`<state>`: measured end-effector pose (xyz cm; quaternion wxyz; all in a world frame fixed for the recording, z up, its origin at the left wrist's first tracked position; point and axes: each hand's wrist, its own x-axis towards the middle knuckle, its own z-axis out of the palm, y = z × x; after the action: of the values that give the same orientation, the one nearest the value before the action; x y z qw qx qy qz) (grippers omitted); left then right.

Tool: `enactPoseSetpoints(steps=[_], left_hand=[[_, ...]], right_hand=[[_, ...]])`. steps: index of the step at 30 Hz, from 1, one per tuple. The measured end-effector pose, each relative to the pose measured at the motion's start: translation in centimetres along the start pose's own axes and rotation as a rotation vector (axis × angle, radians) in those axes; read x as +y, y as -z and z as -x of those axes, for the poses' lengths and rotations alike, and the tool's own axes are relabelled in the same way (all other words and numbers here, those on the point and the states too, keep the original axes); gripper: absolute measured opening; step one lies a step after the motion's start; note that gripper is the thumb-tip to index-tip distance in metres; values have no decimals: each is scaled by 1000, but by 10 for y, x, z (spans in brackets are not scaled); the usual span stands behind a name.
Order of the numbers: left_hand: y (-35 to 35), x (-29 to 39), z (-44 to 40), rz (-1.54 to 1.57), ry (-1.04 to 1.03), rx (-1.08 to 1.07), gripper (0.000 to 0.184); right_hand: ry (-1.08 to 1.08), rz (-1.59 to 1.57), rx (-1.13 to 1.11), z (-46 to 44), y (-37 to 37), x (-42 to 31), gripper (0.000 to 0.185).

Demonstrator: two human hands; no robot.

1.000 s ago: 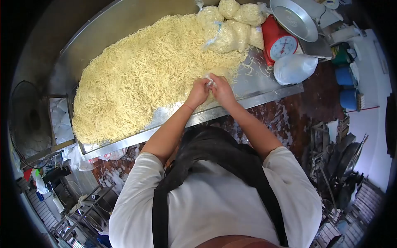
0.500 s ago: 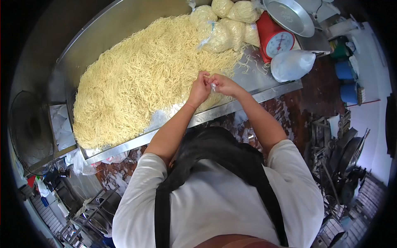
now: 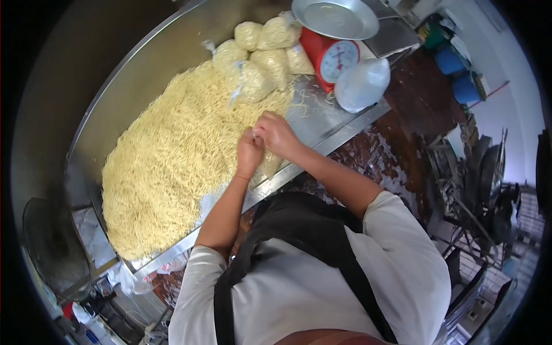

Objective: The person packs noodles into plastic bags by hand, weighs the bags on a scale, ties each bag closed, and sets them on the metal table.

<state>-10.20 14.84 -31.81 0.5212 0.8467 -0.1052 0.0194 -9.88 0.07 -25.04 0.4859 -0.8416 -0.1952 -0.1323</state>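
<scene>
Left hand (image 3: pixel 249 154) and right hand (image 3: pixel 278 135) drawn together, fingers curled and meeting at the whitish, gathered neck of a small clear plastic bag of pale noodles (image 3: pixel 270 165). The bag's rounded body hangs below the fingers, partly hidden by them, close to the near edge of a grey sheet-steel table (image 3: pixel 313 119); whether its base rests on the metal cannot be told. A thin reddish band (image 3: pixel 242 177) circles the left wrist.

To the left of the hands and beyond them spreads a broad mound of pale yellow, stringy noodles (image 3: pixel 167 164), matted and tangled in texture, with loose strands thinning out over the smooth steel. Beyond the fingers, at the far side of the mound, sits a cluster of plump, knotted clear plastic bags of noodles (image 3: pixel 256 82) — taut, rounded forms, some leaning on others.

Beyond the hands and to their right stands a red metal scale with a round white dial (image 3: pixel 339 61), topped by a shallow, round, silvery metal pan (image 3: pixel 334 20). Nearer than the scale, also to the right of the hands, lies a bulging, translucent white plastic bag (image 3: pixel 363 86) — soft and creased. Past the table's edge, on the right, shows a glossy, wet-looking reddish-brown floor (image 3: pixel 397 152).
</scene>
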Motion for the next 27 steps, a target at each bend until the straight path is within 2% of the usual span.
enactPoseSetpoints(steps=[2,4,5,6,7,8,10,11,14,16,18,21,25,27], left_hand=[[19,41,-35,-17,8,19,7],[38,87,-79,-11,-103,192,12],[52,118,-98,-22,-92,229,11],[66,147,-117,-34,-84,270,16],[79,165,-135,-20,-166,303,25],[88,178,-147,-7,-247,337,35],[93,201,-146,39,-282,330,46],[91,208,-142,63,-302,323,52],[59,196,-104,255,-185,-11,54],[30,174,-77,314,-100,-147,50],[8,154,-50,341,20,-206,54],[-2,140,-22,374,98,-254,49],[9,129,-10,361,175,-252,35],[17,122,-10,419,216,-294,33]], right_hand=[[75,107,156,-21,46,-18,18],[76,206,298,-32,102,-35,28],[44,254,366,-34,139,-37,34],[119,367,517,-35,176,-39,39],[-24,553,575,-29,208,-33,39],[-84,715,588,-25,238,-22,42],[-178,941,592,-12,276,24,45],[-210,926,558,-6,285,48,39],[-201,835,512,-6,300,69,23],[-181,761,515,-11,303,72,17],[-183,691,542,-15,306,70,13],[-189,689,524,-22,308,66,10],[-89,636,734,-32,303,33,11],[-22,43,931,-41,286,-5,11]])
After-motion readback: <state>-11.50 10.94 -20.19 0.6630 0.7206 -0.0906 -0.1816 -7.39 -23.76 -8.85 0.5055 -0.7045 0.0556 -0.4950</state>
